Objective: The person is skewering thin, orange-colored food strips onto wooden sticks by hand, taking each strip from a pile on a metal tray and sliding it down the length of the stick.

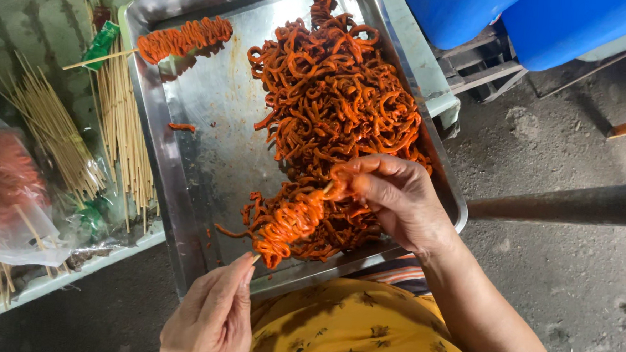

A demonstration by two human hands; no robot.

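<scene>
Over tray (182, 212) — two hands, each grip clamped on one skewer (289, 221).

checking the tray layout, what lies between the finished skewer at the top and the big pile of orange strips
In the head view, bare tray metal separates the finished skewer from the pile of orange strips; one stray strip lies lower down.

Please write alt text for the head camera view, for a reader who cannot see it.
Over a steel tray, the left hand holds a wooden skewer while the right hand presses orange-red strips onto it. A pile of the strips and a finished skewer lie in the tray; bare sticks lie beside it.
</scene>
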